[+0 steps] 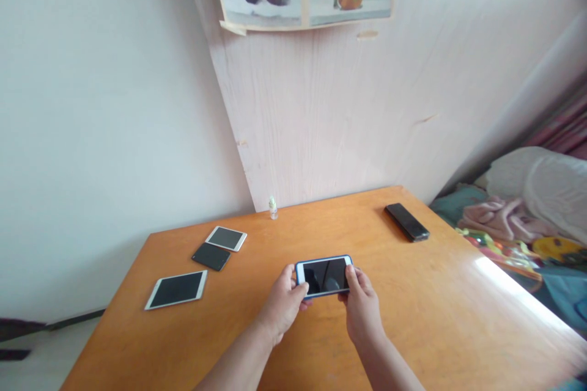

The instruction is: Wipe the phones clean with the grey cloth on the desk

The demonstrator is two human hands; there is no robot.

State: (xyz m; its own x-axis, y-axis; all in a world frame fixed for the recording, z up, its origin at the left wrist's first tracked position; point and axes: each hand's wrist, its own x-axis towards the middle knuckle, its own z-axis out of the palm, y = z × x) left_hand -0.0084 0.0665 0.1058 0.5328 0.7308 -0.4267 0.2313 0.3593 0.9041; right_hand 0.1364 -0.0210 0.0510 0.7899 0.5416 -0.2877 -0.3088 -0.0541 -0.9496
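A white smartphone (324,275) in a blue case is held sideways above the wooden table (321,342), its dark screen facing me. My left hand (285,300) grips its left end, thumb over the front edge. At the right end, my right hand (362,302) closes on it the same way, with the fingers partly hidden behind the phone. Light reflections show on the black screen.
To the left lie a white tablet (178,289), a black device (211,256) and a smaller white tablet (227,238). A small clear bottle (273,208) stands by the wall. A thick black phone-like object (406,222) lies at the back right. Bedding (541,189) is beyond the right edge.
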